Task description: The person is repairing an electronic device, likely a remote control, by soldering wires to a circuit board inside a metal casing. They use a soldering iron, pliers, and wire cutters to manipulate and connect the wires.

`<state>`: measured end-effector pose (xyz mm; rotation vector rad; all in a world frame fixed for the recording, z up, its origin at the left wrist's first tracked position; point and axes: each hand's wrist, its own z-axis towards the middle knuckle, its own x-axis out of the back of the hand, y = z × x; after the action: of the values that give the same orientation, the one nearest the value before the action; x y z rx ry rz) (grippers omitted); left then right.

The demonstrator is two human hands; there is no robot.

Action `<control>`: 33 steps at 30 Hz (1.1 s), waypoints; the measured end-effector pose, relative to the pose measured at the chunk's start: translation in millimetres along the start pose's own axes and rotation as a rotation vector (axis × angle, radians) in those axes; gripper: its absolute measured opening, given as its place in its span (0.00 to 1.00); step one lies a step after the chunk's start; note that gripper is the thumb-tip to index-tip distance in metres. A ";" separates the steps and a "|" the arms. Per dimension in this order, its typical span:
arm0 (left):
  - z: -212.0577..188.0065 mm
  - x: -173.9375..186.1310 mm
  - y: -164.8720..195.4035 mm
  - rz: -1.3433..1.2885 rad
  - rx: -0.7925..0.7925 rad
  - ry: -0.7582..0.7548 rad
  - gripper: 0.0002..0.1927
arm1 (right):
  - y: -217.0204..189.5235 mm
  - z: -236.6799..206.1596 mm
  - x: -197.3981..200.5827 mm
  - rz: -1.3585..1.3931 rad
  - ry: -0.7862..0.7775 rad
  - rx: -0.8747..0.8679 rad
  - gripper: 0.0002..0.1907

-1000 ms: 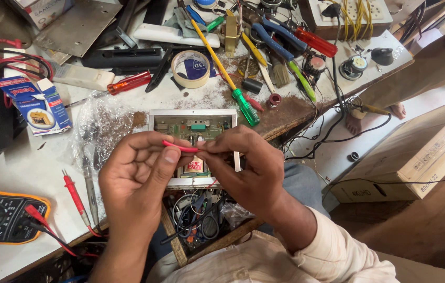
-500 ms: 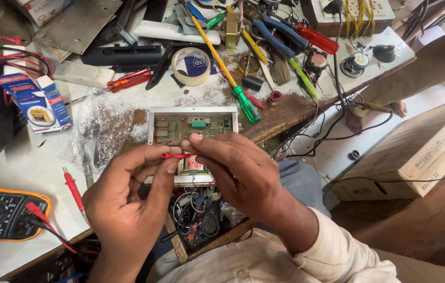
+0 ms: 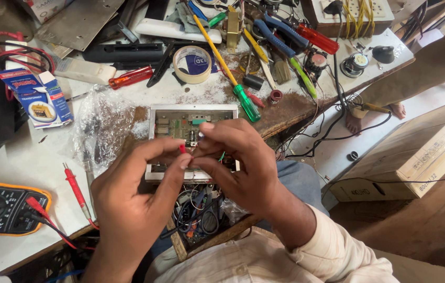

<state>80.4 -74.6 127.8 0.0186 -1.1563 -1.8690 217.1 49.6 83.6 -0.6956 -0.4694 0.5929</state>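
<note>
Pinching small red wire [image 3: 182,149] between both hands: left hand [image 3: 133,199] thumb and forefinger closed on it, right hand [image 3: 238,162] fingertips closed on its other end, over near edge of surface [image 3: 18,162]. Wire sits just above open metal box with green circuit board [image 3: 191,123]. Judgement: keep grip light, hands braced, wire clear of board parts. Beyond: one yellow multimeter [image 3: 0,207] at near left edge, one tape roll [image 3: 192,64], one green-handled screwdriver [image 3: 233,73], one blue carton [image 3: 36,97] toward far side.
</note>
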 end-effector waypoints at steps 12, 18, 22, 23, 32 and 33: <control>0.5 -9.5 -10.1 -0.198 0.125 0.014 0.10 | 12.4 3.4 5.1 -0.287 -0.054 -0.040 0.12; 4.3 -9.2 -4.1 -0.023 0.005 0.041 0.11 | 21.5 -3.6 -6.5 0.056 0.086 -0.276 0.14; 9.6 -8.9 -1.0 0.071 -0.147 0.041 0.12 | 22.5 -2.1 -10.3 0.089 0.098 -0.240 0.14; 10.8 -9.2 -0.6 0.083 -0.156 0.028 0.12 | 22.5 -2.1 -11.1 0.031 0.107 -0.241 0.15; 17.9 -16.7 -9.5 0.058 -0.117 -0.011 0.12 | 32.8 -3.3 -9.0 0.186 0.139 -0.241 0.16; 19.4 -18.3 -12.4 0.009 -0.077 -0.028 0.12 | 34.8 -1.5 -6.0 0.188 0.140 -0.239 0.16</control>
<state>74.2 -46.4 122.1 -0.0557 -1.1004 -1.9103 201.6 66.5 56.8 -1.0102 -0.3491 0.6654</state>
